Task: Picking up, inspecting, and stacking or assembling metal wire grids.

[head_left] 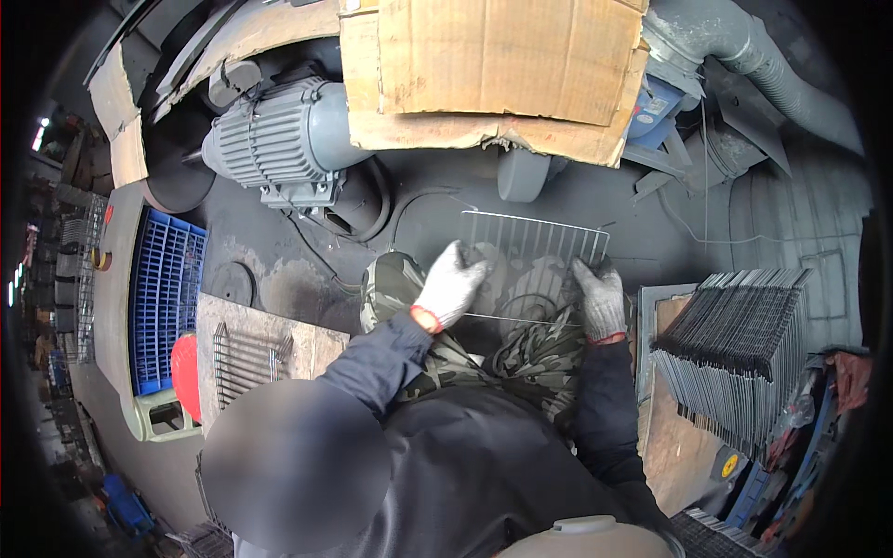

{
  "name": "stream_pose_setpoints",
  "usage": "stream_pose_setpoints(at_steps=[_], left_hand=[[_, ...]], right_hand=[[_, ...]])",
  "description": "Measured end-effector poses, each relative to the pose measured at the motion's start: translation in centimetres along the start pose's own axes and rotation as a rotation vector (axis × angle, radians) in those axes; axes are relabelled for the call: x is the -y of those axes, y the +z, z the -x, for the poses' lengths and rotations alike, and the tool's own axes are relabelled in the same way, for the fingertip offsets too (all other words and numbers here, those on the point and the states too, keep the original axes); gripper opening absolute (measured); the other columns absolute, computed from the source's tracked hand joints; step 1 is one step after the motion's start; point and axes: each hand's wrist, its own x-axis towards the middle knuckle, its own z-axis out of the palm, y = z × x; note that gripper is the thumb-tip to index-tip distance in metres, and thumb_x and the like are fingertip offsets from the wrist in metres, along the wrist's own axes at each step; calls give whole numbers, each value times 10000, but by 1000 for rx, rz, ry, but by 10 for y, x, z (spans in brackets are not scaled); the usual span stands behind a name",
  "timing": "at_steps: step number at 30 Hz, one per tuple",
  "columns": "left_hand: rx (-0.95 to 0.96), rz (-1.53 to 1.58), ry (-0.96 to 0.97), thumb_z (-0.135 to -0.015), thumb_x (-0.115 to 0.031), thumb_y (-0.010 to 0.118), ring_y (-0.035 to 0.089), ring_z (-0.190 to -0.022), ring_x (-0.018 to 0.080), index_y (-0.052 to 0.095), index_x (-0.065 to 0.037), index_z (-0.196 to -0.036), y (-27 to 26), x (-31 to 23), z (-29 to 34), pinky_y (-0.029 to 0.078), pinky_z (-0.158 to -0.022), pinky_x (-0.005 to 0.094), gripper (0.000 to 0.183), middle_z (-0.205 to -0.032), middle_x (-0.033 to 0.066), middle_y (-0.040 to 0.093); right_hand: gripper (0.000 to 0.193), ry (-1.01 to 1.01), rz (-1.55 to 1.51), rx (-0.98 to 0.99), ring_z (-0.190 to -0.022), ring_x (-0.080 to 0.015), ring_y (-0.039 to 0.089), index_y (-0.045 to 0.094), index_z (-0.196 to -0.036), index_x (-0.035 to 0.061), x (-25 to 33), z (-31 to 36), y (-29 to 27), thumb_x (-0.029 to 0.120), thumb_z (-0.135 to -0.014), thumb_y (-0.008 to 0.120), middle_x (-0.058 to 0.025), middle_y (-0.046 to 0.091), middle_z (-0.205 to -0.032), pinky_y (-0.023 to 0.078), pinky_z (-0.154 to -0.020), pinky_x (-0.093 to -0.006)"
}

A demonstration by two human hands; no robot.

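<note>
Wire rack (535,219), one, silvery, held before the lap between two gloved hands: left hand (454,284) closed at its left side, right hand (601,296) closed at its right. Camouflage trousers (539,358), beneath. Electric motor (279,135), grey, ribbed, upper left. Cardboard sheets (502,56), overlapping, torn lower edge, top centre. Flexible duct (735,37), grey, upper right. Stacked wire racks (735,344), dense pile, right. Plastic grate (169,298), blue, left. Wooden board (316,346), bearing further wires, lower left
</note>
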Motion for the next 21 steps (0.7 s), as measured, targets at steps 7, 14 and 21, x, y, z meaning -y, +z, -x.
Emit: stream_pose_setpoints(at_steps=[7, 14, 21], left_hand=[[-13, -220, 26, -1000, -219, 790, 638, -764, 133, 596, 32, -1152, 20, 16, -49, 555, -681, 330, 352, -871, 73, 671], [-179, -126, -89, -993, -239, 790, 712, -738, 200, 613, 17, -1214, -73, 1, -13, 587, -658, 358, 382, -927, 113, 738], [-123, 259, -140, -1015, -127, 748, 664, -645, 102, 649, -29, -1287, -123, -39, 46, 551, -554, 251, 306, -976, 31, 727]], right_hand=[[226, 53, 70, -67, -790, -152, 698, 709, -1216, 25, -14, -32, -22, 101, -1007, 751, -44, 762, -977, 567, -742, -317], [229, 105, -45, 210, -802, -145, 711, 752, -1188, 25, -34, -42, 74, 174, -1015, 755, -51, 776, -1018, 587, -635, -308], [336, 417, -182, 490, -808, -190, 738, 653, -1345, 38, 25, -4, 93, 132, -1033, 735, -93, 747, -1026, 642, -538, -338]])
